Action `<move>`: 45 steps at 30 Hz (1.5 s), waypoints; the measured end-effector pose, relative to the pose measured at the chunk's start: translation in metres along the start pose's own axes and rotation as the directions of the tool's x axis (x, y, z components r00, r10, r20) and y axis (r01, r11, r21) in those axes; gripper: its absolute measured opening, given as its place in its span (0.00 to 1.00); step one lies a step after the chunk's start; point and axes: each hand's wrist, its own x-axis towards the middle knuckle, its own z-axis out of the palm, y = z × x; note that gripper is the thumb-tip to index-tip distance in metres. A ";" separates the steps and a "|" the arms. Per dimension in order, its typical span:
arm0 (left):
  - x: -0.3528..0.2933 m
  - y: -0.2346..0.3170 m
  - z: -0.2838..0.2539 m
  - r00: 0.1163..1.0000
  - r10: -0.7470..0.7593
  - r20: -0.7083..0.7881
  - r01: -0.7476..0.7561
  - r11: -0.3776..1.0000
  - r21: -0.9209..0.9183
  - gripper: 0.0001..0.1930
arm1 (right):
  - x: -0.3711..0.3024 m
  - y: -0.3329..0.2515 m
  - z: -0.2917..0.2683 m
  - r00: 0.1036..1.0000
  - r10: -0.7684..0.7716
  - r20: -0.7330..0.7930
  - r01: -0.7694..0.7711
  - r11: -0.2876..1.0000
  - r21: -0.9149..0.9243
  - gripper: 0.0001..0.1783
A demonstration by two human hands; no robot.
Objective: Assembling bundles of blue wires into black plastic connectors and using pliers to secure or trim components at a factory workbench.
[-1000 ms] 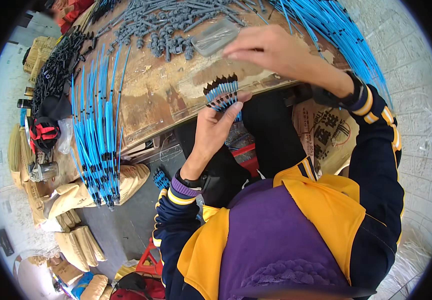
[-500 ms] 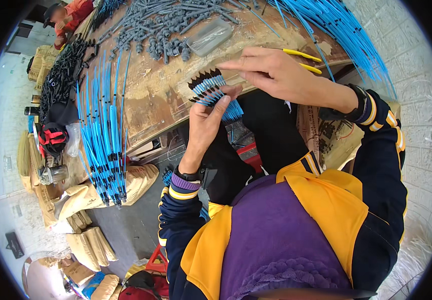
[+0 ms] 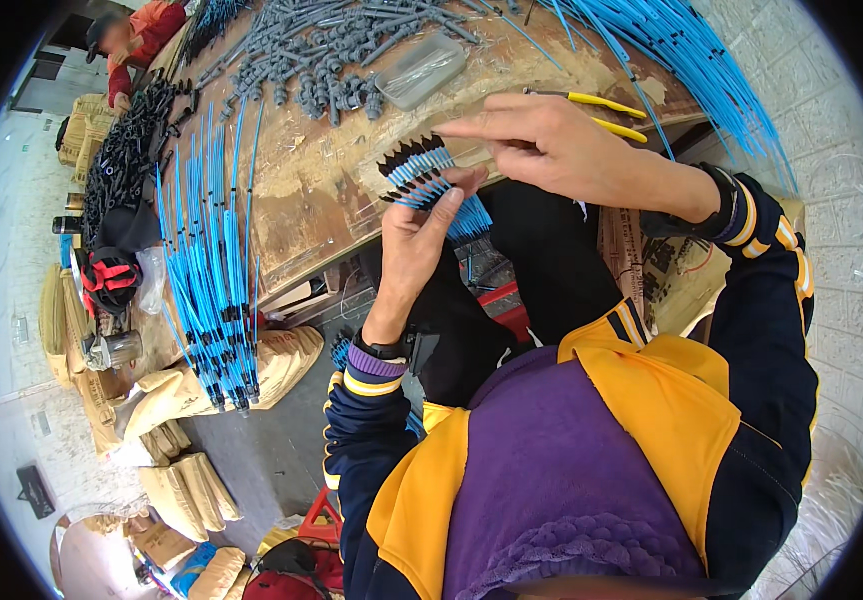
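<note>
My left hand [image 3: 415,240] is closed around a bundle of thin blue tubes [image 3: 470,218] with black tips [image 3: 414,158] fanned out in rows. The thumb presses on the near side of the bundle, and the tubes' lower ends hang over my lap. My right hand [image 3: 552,145] reaches in from the right, its index finger stretched out to the upper edge of the black tips. Whether that fingertip touches them I cannot tell. Its other fingers are partly curled, and I see nothing in them. Yellow-handled pliers [image 3: 607,103] lie just beyond my right hand.
A pile of grey fittings [image 3: 327,60] and a clear plastic box [image 3: 422,72] lie on the wooden table [image 3: 302,190]. Blue tubes [image 3: 214,290] overhang its left edge; more blue tubes [image 3: 682,70] lie far right. Black parts [image 3: 132,150] are heaped left, near another person [image 3: 142,40].
My right index finger has stayed at the black tips, with its hand slightly shifted. The left hand keeps its hold on the tubes. The whole view has shifted a little.
</note>
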 end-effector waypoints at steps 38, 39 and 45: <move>0.002 -0.004 0.007 0.999 -0.033 0.003 0.033 0.999 -0.034 0.14 | 0.000 -0.002 0.014 0.965 -0.147 -0.218 0.101 0.973 -0.210 0.22; 0.002 -0.004 0.007 0.999 -0.034 0.005 0.035 0.999 -0.032 0.14 | -0.001 -0.003 0.014 0.964 -0.142 -0.224 0.094 0.973 -0.213 0.22; 0.003 -0.004 0.009 1.000 -0.010 -0.002 0.010 1.000 -0.024 0.14 | -0.002 -0.008 0.012 0.970 -0.115 -0.215 0.064 0.970 -0.234 0.23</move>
